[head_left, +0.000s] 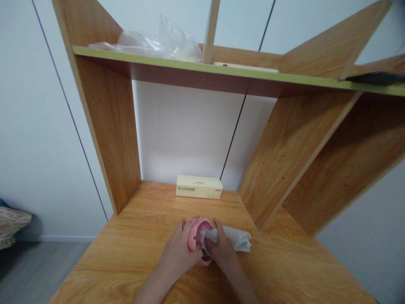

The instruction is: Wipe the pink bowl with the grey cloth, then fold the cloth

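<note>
My left hand (180,252) is wrapped round a pink round hollow container (191,239), which is tipped on its side so that its opening faces right. What exactly the container is, I cannot make out. My right hand (221,249) grips a light grey cloth (236,239). One end of the cloth is pressed into the mouth of the container by my right fingers, while its loose end trails out to the right over the desk. Part of the container's lower rim is hidden behind my fingers.
Behind my hands, a long cream box (199,187) lies on the wooden desk (126,261) against the back. Wooden side panels (109,139) rise left and right. Overhead runs a shelf (177,63) bearing a clear plastic bag (158,44).
</note>
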Motion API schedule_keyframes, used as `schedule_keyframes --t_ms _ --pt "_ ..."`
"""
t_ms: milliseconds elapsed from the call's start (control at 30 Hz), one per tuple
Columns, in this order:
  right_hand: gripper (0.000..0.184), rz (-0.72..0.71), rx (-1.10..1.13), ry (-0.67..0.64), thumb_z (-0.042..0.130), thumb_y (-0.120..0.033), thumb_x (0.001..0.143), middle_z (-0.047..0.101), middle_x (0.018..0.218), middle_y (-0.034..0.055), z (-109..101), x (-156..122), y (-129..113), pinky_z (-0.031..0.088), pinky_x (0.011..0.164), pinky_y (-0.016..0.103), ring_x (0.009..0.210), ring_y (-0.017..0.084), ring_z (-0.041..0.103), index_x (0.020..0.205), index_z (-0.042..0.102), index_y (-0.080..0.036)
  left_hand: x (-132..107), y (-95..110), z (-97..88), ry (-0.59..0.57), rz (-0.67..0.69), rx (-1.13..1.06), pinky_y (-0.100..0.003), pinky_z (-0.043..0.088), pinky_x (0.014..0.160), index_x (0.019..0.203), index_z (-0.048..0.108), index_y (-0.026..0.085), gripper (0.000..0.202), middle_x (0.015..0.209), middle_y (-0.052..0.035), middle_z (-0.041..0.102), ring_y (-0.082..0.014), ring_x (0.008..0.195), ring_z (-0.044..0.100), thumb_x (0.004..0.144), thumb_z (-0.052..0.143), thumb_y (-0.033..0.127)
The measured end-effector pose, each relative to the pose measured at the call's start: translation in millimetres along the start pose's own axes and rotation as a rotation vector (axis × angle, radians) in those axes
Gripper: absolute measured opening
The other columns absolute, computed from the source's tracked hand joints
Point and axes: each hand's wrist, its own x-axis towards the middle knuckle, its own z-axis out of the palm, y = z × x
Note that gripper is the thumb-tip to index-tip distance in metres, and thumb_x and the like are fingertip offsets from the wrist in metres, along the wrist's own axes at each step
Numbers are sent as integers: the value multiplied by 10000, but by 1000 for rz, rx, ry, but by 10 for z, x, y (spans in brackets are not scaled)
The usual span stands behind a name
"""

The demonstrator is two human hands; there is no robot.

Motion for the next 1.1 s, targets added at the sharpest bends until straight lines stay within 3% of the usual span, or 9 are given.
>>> schedule_keyframes --t_ms 167,300,467,600,700,833,900,1000,1100 --pt "565 -92 -216 145 450 -238 739 654 912 102 -132 -22 -133 450 712 324 812 243 618 1285 350 -132 -45 57 25 -22 1 70 -290 409 811 1270 344 321 691 1147 -50 466 -219 940 534 606 496 207" --pt "553 -162 -238 234 476 -257 725 634 966 95 -202 8 -154 437 752 338 845 241 597 1263 385 -167 -83 116 27 -53 2 119 -291 418 782 1269 345 358 683 1147 -37 464 -230 924 536 616 522 263" --pt "571 -42 -81 119 441 -300 762 654 821 79 -148 39 -68 455 666 307 753 221 615 1292 333 -120 -74 108 58 -43 10 105 -311 417 803 1281 345 339 708 1164 -45 464 -239 944 537 605 520 219" --pt "476 -40 25 28 450 -291 757 666 875 86 -84 33 15 459 688 298 822 222 623 1212 456 -148 -57 49 105 85 13 55 -343 426 794 1250 419 307 588 1104 -77 514 -257 921 556 671 503 243" --pt "469 -59 95 48 447 -296 759 661 938 92 -57 15 36 464 717 311 862 225 617 1204 471 -153 -53 -20 105 141 18 -34 -370 415 830 1266 411 260 542 1159 -106 510 -276 960 550 738 494 345" --pt "493 -23 165 114 414 -316 776 666 907 101 -38 -9 32 477 688 321 787 227 630 1227 448 -121 -33 -133 165 172 18 -187 -409 386 890 1339 263 204 726 1283 -130 422 -295 1094 474 721 547 461" --pt "501 4 209 130 386 -331 790 673 853 102 -24 -17 27 482 654 318 727 227 632 1230 437 -96 -13 -181 261 188 11 -304 -405 358 933 1351 196 180 784 1340 -142 354 -284 1160 420 718 569 449" --pt "490 0 286 152 378 -347 796 673 849 98 4 -21 21 481 654 304 744 224 629 1214 449 -101 18 -224 442 171 79 -588 -346 345 965 1350 105 135 869 1312 -164 386 -242 1171 419 699 622 387" --pt "503 -6 286 172 399 -353 785 656 925 107 18 -16 8 479 674 296 799 222 623 1226 427 -113 41 -243 574 179 112 -755 -338 385 935 1303 151 148 756 1238 -148 453 -217 1107 477 723 605 319"
